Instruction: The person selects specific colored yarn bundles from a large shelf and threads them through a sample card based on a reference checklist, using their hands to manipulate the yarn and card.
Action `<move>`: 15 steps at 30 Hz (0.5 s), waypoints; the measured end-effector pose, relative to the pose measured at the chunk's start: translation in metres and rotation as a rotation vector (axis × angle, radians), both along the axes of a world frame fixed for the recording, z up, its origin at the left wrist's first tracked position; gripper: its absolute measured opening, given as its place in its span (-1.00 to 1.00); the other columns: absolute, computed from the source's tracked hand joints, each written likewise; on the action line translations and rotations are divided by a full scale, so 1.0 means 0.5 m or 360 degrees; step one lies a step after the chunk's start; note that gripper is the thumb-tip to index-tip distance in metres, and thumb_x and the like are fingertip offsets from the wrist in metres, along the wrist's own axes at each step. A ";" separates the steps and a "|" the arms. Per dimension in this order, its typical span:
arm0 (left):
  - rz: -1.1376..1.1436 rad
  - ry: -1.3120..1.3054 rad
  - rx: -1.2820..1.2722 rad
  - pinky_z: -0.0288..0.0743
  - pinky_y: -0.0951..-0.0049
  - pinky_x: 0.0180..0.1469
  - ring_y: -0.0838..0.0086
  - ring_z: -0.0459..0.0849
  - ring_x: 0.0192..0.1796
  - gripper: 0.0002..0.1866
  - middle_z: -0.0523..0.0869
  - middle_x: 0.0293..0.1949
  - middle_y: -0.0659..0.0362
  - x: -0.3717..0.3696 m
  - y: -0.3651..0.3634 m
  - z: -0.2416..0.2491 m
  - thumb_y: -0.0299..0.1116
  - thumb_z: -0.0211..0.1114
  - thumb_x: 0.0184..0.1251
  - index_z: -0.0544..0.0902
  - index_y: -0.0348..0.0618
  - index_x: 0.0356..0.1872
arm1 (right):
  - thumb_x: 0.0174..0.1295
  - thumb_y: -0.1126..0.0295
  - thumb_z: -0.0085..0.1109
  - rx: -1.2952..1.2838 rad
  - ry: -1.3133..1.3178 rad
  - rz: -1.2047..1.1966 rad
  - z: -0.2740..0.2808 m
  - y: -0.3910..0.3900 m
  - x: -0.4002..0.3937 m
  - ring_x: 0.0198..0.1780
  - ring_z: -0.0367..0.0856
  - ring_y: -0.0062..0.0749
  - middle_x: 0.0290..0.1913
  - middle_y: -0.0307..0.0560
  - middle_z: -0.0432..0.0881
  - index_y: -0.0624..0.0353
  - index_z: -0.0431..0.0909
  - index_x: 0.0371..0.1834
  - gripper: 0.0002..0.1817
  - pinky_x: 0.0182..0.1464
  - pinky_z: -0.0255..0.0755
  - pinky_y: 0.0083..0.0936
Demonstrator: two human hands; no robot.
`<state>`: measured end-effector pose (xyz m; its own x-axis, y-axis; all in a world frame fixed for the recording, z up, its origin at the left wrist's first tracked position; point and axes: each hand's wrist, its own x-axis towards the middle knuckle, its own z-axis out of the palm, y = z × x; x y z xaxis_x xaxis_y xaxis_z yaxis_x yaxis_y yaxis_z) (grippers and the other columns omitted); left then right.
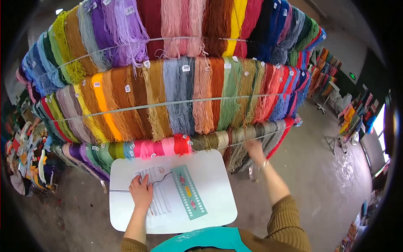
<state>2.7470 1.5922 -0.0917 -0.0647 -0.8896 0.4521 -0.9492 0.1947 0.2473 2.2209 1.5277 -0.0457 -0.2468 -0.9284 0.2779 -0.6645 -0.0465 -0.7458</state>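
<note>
My left hand (141, 191) rests on a printed sheet (159, 197) on the white tabletop, its fingers partly spread. A dark thread (161, 179) runs under that hand, from the table's left edge toward a green card. The green card (188, 191) has rows of white holes along both sides and pink flower pictures; it lies slanted right of the sheet. My right hand (255, 152) is stretched forward, fingers curled, at the grey thread hanks (252, 136) of the lowest row. What it may pinch is too small to see. A bracelet circles that wrist.
Tiers of coloured thread hanks (180, 92) with small number tags hang in front, held by cords across them. The white table (222, 206) stands close to my body. More yarn lies at the left (35, 155) and hangs on racks (350, 117) at the right.
</note>
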 end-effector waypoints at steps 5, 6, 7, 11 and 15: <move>0.0019 -0.0033 0.0036 0.29 0.00 0.18 0.06 0.43 0.19 -0.54 0.47 0.13 0.01 0.011 -0.011 -0.021 -0.23 0.29 0.21 0.59 0.04 0.18 | 0.21 0.15 0.07 0.1309 0.0801 -0.0258 -0.464 0.492 -0.140 -0.07 0.70 0.06 -0.13 0.22 0.70 0.33 0.68 -0.12 -0.57 -0.07 0.57 -0.14; 0.0031 -0.0014 0.0091 0.29 0.00 0.19 0.07 0.42 0.19 -0.53 0.47 0.14 0.01 0.016 -0.014 -0.027 -0.22 0.28 0.22 0.59 0.05 0.19 | 0.19 0.15 0.09 0.1579 0.0956 -0.0084 -0.519 0.577 -0.182 -0.09 0.72 0.04 -0.15 0.22 0.71 0.35 0.70 -0.15 -0.56 -0.06 0.57 -0.17; 0.0035 -0.0003 0.0152 0.29 0.00 0.20 0.07 0.42 0.20 -0.53 0.46 0.16 0.02 0.020 -0.018 -0.027 -0.21 0.28 0.22 0.58 0.05 0.20 | 0.15 0.21 0.13 0.1598 0.1064 -0.0154 -0.540 0.610 -0.191 -0.07 0.72 -0.01 -0.17 0.19 0.72 0.26 0.73 -0.27 -0.67 -0.01 0.57 -0.16; -0.0098 0.0075 0.0076 0.40 0.07 0.14 0.02 0.54 0.06 -0.73 0.64 -0.05 -0.01 0.018 -0.072 0.006 -0.24 0.25 0.28 0.69 -0.13 -0.09 | 0.10 0.39 0.08 0.0700 0.1570 -0.0017 -0.567 0.584 -0.268 -0.58 0.51 -0.09 -0.64 0.07 0.55 0.22 0.55 -0.66 -0.77 -0.46 0.39 -0.16; -0.0695 0.0606 0.0243 0.52 0.26 0.01 0.22 0.62 -0.02 -0.81 0.66 0.00 0.05 -0.172 -0.070 0.117 -0.39 0.26 0.29 0.71 -0.18 -0.13 | 0.26 0.26 0.22 0.0884 -0.0452 -0.0383 -0.119 0.372 -0.045 -0.41 0.51 -0.51 -0.50 -0.11 0.59 0.30 0.63 -0.35 -0.74 -0.31 0.43 -0.48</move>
<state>2.6611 1.5573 -0.0333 -0.2974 -0.8738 0.3846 -0.6282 0.4825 0.6103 2.1984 1.7138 -0.1051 -0.4578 -0.8247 -0.3319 -0.3827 0.5198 -0.7638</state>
